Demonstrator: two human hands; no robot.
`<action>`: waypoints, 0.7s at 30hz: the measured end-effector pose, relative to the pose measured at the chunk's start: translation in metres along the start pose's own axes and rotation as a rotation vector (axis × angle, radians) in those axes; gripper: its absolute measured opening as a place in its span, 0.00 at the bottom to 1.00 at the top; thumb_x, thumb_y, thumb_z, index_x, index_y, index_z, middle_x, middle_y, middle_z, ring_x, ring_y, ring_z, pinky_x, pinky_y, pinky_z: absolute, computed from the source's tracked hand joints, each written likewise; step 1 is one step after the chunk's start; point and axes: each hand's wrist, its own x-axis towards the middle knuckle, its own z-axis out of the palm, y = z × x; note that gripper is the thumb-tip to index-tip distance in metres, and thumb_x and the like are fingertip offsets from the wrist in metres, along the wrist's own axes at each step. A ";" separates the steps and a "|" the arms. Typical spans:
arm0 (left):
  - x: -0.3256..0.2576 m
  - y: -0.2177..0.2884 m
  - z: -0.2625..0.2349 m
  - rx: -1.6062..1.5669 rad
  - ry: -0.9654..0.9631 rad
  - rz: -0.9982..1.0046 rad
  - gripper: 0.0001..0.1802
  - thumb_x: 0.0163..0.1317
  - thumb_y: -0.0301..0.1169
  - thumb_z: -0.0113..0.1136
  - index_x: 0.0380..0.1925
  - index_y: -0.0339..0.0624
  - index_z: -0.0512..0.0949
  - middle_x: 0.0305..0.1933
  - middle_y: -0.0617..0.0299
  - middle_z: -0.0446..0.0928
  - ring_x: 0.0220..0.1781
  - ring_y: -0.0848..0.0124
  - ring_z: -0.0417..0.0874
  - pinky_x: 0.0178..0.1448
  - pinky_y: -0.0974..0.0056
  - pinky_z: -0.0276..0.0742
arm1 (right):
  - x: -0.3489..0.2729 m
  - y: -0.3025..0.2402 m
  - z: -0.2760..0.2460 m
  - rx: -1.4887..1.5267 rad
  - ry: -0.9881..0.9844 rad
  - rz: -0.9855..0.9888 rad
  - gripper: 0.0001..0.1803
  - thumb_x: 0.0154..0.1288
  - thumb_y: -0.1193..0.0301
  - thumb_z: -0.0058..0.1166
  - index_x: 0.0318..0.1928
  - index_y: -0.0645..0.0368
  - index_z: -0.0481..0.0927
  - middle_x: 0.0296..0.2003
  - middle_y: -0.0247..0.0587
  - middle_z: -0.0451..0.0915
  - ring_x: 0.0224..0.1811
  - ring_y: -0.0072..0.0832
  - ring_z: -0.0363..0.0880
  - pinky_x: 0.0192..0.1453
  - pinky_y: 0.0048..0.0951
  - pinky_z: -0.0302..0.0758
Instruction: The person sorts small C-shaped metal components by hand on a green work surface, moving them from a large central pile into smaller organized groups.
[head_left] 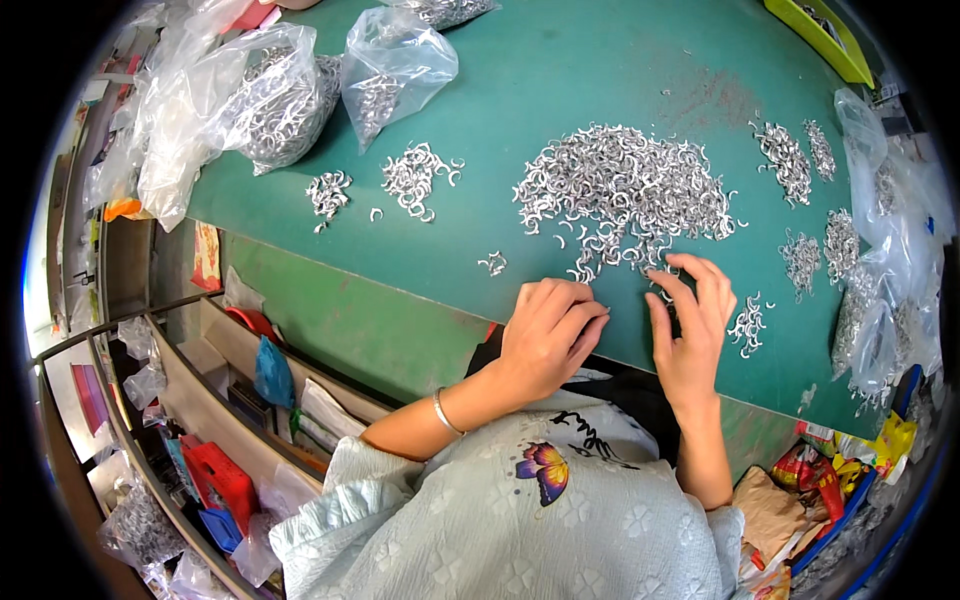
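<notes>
The pile of curved metal pieces (pixel 625 180) lies near the tabletop's (pixel 440 265) front edge, likely for easy reach. The right hand (pixel 692 335) parts its fingers beside it; whether the curled left hand (pixel 545 335) grips anything, I cannot tell.

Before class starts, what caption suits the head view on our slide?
Left hand and right hand beside a pile of curved silvery pieces on a green table.

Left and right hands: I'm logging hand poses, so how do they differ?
The left hand is curled, pointing rightward; the right hand is open, thumb and forefinger apart, pointing up the picture. The left hand has a silvery bracelet at its wrist; the right hand shows none. Both are ungloved, beside the pile of curved metal pieces.
</notes>
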 end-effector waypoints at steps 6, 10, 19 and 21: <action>-0.002 -0.004 0.003 0.040 0.028 0.040 0.12 0.49 0.23 0.71 0.34 0.41 0.80 0.37 0.62 0.77 0.38 0.62 0.76 0.42 0.59 0.68 | -0.002 0.003 -0.005 -0.036 -0.116 -0.048 0.18 0.59 0.75 0.61 0.52 0.57 0.80 0.58 0.41 0.73 0.64 0.44 0.68 0.64 0.46 0.60; -0.002 -0.004 0.003 0.045 0.048 0.038 0.12 0.49 0.23 0.71 0.34 0.41 0.80 0.37 0.62 0.77 0.38 0.62 0.77 0.42 0.59 0.68 | 0.006 -0.006 -0.011 -0.007 -0.190 -0.089 0.22 0.60 0.74 0.61 0.56 0.59 0.78 0.63 0.40 0.71 0.69 0.44 0.64 0.69 0.51 0.57; 0.000 -0.002 0.005 0.061 0.092 0.000 0.13 0.46 0.21 0.72 0.33 0.42 0.80 0.35 0.61 0.78 0.37 0.62 0.78 0.40 0.60 0.69 | -0.006 0.003 -0.030 0.010 -0.372 -0.121 0.24 0.61 0.73 0.60 0.58 0.60 0.77 0.65 0.38 0.71 0.74 0.42 0.60 0.74 0.57 0.49; 0.000 -0.001 0.006 0.068 0.098 -0.004 0.13 0.46 0.21 0.72 0.33 0.42 0.80 0.35 0.62 0.78 0.37 0.63 0.78 0.40 0.60 0.69 | -0.010 0.009 -0.032 -0.005 -0.324 -0.090 0.24 0.61 0.72 0.61 0.58 0.60 0.77 0.65 0.38 0.71 0.74 0.41 0.60 0.74 0.58 0.48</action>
